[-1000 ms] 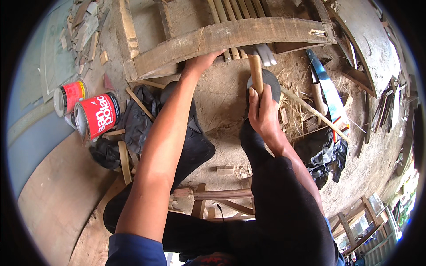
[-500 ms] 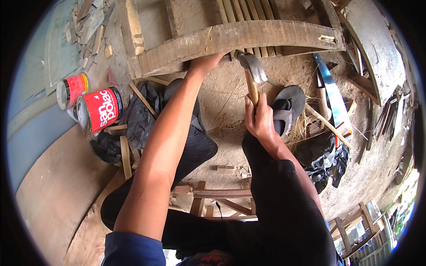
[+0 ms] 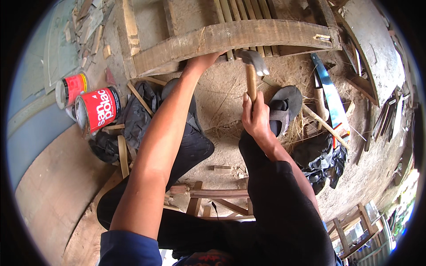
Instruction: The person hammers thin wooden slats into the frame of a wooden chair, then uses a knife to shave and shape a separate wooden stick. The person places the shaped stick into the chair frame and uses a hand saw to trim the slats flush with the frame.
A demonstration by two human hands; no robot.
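A claw hammer (image 3: 251, 84) with a wooden handle and a metal head is gripped in my right hand (image 3: 258, 116). Its head is close to the ends of several thin wooden slats (image 3: 246, 12), just below the curved wooden rail (image 3: 230, 35) of a frame. My left hand (image 3: 205, 61) reaches under that rail beside the slat ends. The rail hides most of its fingers, so their grip does not show.
A handsaw (image 3: 330, 95) lies at the right near a black plastic bag (image 3: 324, 162). Two red paint cans (image 3: 98, 108) stand at the left. Wood scraps (image 3: 95, 31) lie at upper left, and a small wooden stick (image 3: 326, 124) rests by my right sandal (image 3: 286, 106).
The hammer has turned slightly, its handle more upright now, still in my right hand. My left hand stays under the rail. The whole view has shifted a little.
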